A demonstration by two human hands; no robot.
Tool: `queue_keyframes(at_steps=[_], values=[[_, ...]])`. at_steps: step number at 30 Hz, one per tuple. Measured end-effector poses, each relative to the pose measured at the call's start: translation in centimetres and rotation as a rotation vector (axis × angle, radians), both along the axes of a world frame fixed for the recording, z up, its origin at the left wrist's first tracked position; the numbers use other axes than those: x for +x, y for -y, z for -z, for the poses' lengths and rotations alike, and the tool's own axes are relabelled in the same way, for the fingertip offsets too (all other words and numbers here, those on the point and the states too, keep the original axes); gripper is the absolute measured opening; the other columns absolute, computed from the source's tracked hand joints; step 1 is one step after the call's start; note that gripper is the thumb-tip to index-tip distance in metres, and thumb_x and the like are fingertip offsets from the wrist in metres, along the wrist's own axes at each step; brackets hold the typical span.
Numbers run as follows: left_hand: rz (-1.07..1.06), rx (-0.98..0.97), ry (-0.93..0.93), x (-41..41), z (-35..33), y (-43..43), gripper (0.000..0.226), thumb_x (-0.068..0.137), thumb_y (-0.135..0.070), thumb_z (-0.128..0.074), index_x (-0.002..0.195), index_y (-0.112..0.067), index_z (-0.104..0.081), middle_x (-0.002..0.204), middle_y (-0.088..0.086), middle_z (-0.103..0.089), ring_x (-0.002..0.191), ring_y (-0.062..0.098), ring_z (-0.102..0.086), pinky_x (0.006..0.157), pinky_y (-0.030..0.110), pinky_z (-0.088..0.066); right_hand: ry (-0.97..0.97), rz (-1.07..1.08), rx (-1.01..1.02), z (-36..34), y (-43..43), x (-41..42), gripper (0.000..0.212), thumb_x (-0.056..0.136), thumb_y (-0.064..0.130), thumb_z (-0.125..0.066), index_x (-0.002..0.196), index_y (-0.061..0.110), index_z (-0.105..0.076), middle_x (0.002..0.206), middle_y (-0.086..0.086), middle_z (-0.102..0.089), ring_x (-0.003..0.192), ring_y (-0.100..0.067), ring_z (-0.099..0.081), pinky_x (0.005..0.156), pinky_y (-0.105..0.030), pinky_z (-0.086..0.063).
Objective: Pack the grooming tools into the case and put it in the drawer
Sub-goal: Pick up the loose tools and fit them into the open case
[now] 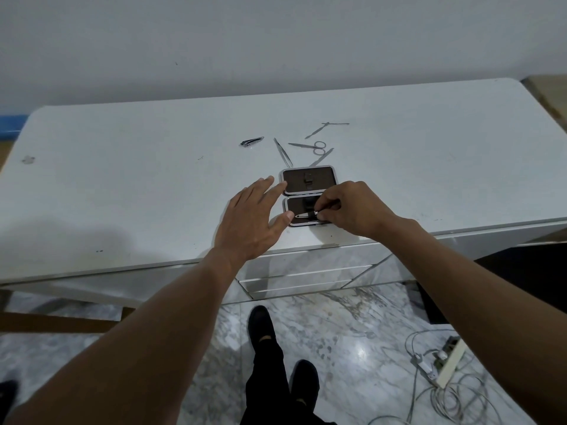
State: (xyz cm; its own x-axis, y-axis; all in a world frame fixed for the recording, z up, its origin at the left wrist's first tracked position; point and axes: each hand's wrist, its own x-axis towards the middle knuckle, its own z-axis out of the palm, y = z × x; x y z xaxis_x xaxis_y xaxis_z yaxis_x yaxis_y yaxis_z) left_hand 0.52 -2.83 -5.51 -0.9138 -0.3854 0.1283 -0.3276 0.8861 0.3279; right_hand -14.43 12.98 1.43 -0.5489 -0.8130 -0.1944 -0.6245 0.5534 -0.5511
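Note:
A small dark case (309, 180) with a silver rim lies open flat on the white table (153, 179), its two halves one behind the other. My right hand (352, 210) pinches a small metal tool (303, 215) over the near half, by its elastic strap. My left hand (251, 219) rests spread on the table, fingertips and thumb touching the case's left edge. Behind the case lie a nail clipper (251, 142), tweezers (283, 152), small scissors (308, 146), a thin metal file (322, 157) and two slim sticks (326, 127).
White drawers (300, 271) sit shut under the table's front edge, right below the case. On the marble floor, my feet in dark shoes (262, 326) stand close to the drawers. A power strip with tangled cables (441, 366) lies at the right.

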Motion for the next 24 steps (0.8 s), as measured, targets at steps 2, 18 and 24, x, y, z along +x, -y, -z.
queue_keyframes(at_steps=[2,18,24], values=[[0.004,0.002,0.004,0.0,0.0,0.1,0.061,0.095,-0.055,-0.035,0.150,-0.030,-0.028,0.157,-0.001,-0.029,0.145,0.016,-0.021,0.115,0.036,-0.019,0.005,-0.007,0.005,0.0,0.1,-0.1,0.008,0.082,0.016,-0.072,0.089,0.016,-0.076,0.087,-0.004,-0.074,0.080,-0.019,-0.068,0.070,-0.019,-0.048],[-0.006,0.025,-0.024,0.0,-0.2,-0.3,0.057,0.096,-0.047,-0.033,0.147,-0.024,-0.037,0.153,0.002,-0.038,0.143,0.018,-0.030,0.115,0.038,-0.027,-0.134,0.002,-0.043,-2.1,7.2,-1.7,0.023,0.090,0.029,-0.059,0.090,0.011,-0.073,0.091,-0.007,-0.073,0.086,-0.026,-0.065,0.078,-0.033,-0.049],[0.038,0.040,-0.028,-0.1,-0.6,0.2,0.057,0.094,-0.042,-0.042,0.146,-0.021,-0.038,0.152,0.005,-0.039,0.141,0.021,-0.033,0.113,0.040,-0.030,-0.182,-0.102,0.013,-1.4,14.9,-2.3,0.020,0.090,0.015,-0.055,0.104,0.009,-0.068,0.109,-0.009,-0.069,0.102,-0.028,-0.062,0.086,-0.033,-0.047]])
